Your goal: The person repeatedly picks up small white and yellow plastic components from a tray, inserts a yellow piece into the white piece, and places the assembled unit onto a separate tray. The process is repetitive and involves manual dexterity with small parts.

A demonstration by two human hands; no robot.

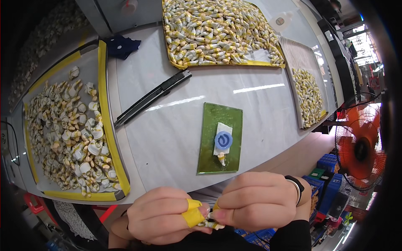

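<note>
My left hand (161,215) and my right hand (255,201) meet low in the view, just off the table's near edge. Pinched between their fingertips is a small white-and-peach molded piece (215,226), mostly hidden by the fingers. Yellow tape wraps fingers of the left hand, and a bit of yellow shows at the right fingertips. Beyond the hands, a green plate (206,161) lies on the table. On it rest a white pad (226,126), a round blue cap-like item (223,140) and another small molded piece (222,159).
Yellow-taped trays of small molded pieces stand at left (102,79) and back (180,66); another tray (295,94) sits at right. A black utility knife (155,96) and a dark cloth (121,47) lie on the table. An orange fan (362,146) stands at far right.
</note>
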